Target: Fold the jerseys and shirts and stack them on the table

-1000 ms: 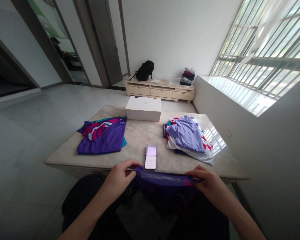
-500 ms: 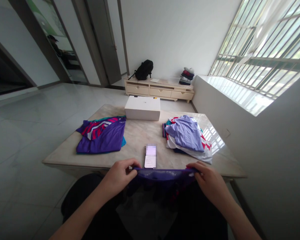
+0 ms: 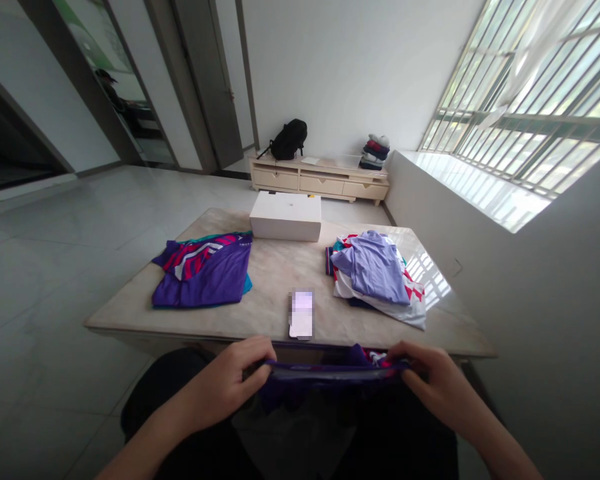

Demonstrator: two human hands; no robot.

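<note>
A dark purple garment [image 3: 330, 373] with red and white patches is stretched flat between both my hands, just below the near edge of the marble table [image 3: 275, 273]. My left hand [image 3: 230, 383] pinches its left end and my right hand [image 3: 437, 387] pinches its right end. The rest of the garment hangs down over my lap. A phone [image 3: 301, 314] lies on the table right in front of my hands.
A folded purple shirt [image 3: 203, 270] lies on the table's left, a loose pile of clothes [image 3: 377, 277] on its right, a white box [image 3: 286, 216] at the far edge. Behind stand a low cabinet [image 3: 320, 180] with a black backpack [image 3: 287, 139] and stacked clothes [image 3: 375, 152].
Both hands have dropped toward my lap with the garment, from table-edge height to just below it. The garment's top edge is now pulled straighter between them.
</note>
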